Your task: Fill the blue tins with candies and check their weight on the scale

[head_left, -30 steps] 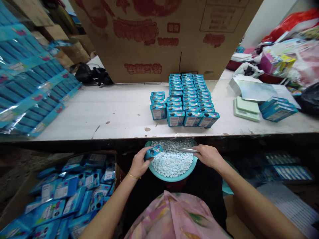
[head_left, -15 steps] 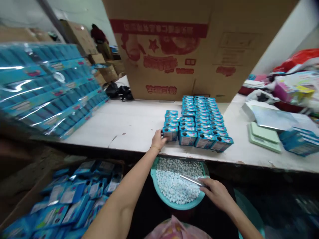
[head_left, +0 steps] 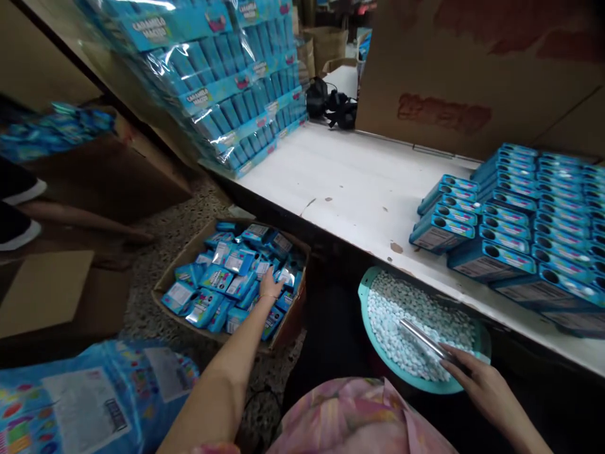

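My left hand (head_left: 270, 287) is over a cardboard carton (head_left: 158, 296) heaped with small blue boxes (head_left: 216, 277). Its thumb is spread from the other fingers, and it touches the boxes near the carton's right side. In my right hand (head_left: 472, 372) is a metal scoop-like tool (head_left: 428, 340), held over a turquoise basin (head_left: 366, 302) of small pale pellets (head_left: 401, 340). Rows of blue boxes (head_left: 501, 246) stand upright at the right of the white table (head_left: 331, 183).
Plastic-wrapped trays of blue boxes (head_left: 236, 82) stand at the table's left end. A large carton (head_left: 449, 69) stands behind. On the left are an open carton of blue packets (head_left: 61, 135), shoes (head_left: 23, 227) and a blue printed bag (head_left: 89, 397).
The view has turned left and down. My left hand has left the rows on the table and moved down to the carton of blue boxes. My right hand still holds the tool over the basin.
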{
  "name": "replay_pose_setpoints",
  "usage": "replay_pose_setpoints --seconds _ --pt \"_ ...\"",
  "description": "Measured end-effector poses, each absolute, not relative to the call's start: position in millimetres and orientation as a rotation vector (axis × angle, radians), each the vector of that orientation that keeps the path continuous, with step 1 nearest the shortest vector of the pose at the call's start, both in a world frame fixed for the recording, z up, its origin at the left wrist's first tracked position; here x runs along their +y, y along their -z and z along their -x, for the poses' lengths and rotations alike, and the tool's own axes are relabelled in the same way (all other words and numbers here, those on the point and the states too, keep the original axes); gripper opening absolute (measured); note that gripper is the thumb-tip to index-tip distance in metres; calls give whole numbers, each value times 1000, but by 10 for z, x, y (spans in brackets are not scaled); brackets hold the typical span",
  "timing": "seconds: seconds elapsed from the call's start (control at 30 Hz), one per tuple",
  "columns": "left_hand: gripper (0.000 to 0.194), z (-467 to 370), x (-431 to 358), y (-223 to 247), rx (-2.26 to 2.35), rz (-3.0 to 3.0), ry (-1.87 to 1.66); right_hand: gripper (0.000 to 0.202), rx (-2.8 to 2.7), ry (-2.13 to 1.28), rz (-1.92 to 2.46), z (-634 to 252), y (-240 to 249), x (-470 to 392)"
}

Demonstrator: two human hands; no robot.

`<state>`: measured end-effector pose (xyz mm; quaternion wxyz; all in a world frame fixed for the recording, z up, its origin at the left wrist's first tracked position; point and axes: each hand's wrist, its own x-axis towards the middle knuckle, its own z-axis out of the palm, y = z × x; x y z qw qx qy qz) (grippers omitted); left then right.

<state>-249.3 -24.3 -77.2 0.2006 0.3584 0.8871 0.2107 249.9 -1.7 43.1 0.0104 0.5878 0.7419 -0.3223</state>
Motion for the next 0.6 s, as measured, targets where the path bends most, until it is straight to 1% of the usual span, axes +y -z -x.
replay_pose_setpoints --seconds 0.1,0.2,0.3,0.43,0.47,0.5,0.6 --pt "59 2452 43 982 2383 -1124 -542 46 2278 1025 -1867 -2434 -471 -68" --pt "59 2427 368 1082 2298 -1197 -494 45 2254 1053 -1916 -2405 -525 -148" --pt "51 2454 508 1078 2256 -1259 -492 44 2215 1051 -1986 -2410 -578 -237" --pt "35 2559 371 909 2252 -1330 -556 41 2180 1037 -2049 -2509 -639 -322" --pt "34 2586 308 836 2264 -1336 -604 40 2177 1020 -2057 -2555 -649 -329" --pt "36 2601 243 751 2297 -1297 -751 39 2181 990 -2058 -2606 -656 -331" --pt "46 2482 69 418 2347 -978 -1125 35 2212 818 -2003 -2747 -668 -296"
